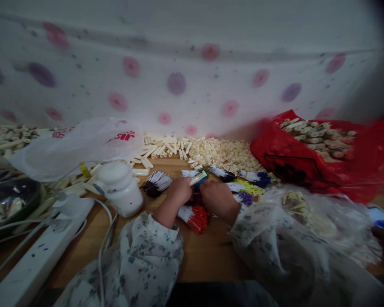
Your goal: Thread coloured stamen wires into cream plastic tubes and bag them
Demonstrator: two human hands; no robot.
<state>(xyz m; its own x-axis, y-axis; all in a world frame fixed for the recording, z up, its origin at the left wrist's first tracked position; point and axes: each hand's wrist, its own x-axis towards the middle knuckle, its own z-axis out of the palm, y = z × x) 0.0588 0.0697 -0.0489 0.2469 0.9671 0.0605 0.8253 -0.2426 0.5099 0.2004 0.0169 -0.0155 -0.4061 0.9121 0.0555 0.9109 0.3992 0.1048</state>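
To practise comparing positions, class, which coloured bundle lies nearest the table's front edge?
The red-and-white bundle. The purple one and the yellow one, like all other bundles in view, lie farther back.

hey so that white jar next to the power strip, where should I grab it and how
I'd grip the white jar around its rounded body, below the lid, coming from its near right side. It looks upright, and bare wooden tabletop lies that way, while the white cable and power strip crowd the left.
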